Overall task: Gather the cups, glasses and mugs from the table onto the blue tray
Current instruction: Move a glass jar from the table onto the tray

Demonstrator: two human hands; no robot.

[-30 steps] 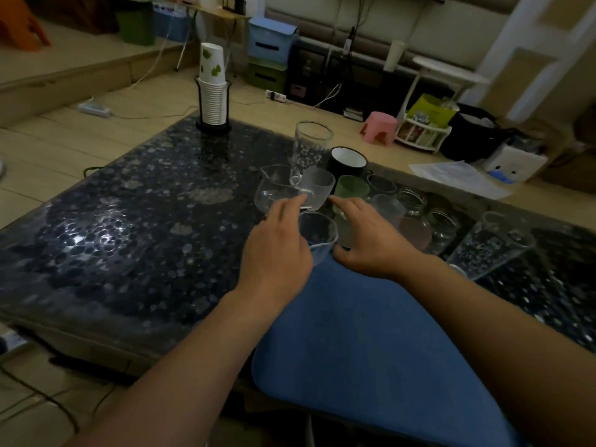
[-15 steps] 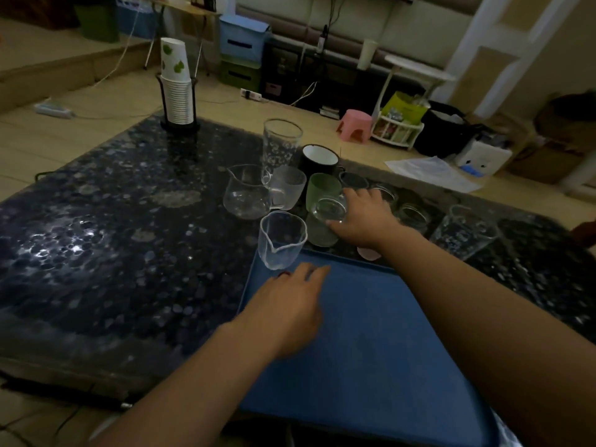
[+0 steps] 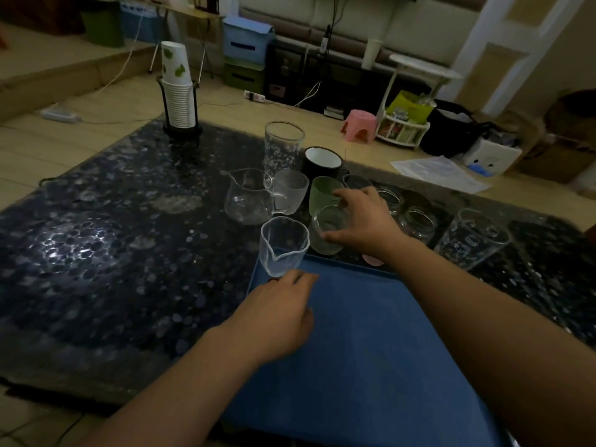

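Note:
A blue tray (image 3: 371, 343) lies on the dark speckled table. A clear spouted cup (image 3: 283, 248) stands in its far left corner. My left hand (image 3: 279, 314) rests flat on the tray just in front of that cup, fingers relaxed. My right hand (image 3: 362, 219) grips a small clear glass (image 3: 329, 229) just beyond the tray's far edge. Behind stand a green cup (image 3: 322, 193), a frosted mug (image 3: 290, 195), a glass pitcher (image 3: 248, 196), a tall printed glass (image 3: 283, 145), a black mug (image 3: 324, 162) and several small jars (image 3: 417, 222). Another printed glass (image 3: 472, 238) leans at the right.
A stack of paper cups in a black holder (image 3: 179, 91) stands at the table's far left corner. The table (image 3: 113, 237) stretches dark to the left of the tray. Beyond it on the floor are a pink stool (image 3: 359, 125), boxes and cables.
My left hand let go of the spouted cup, which now stands on the tray, and drew back onto the tray. My right hand reached forward and took hold of the small clear glass.

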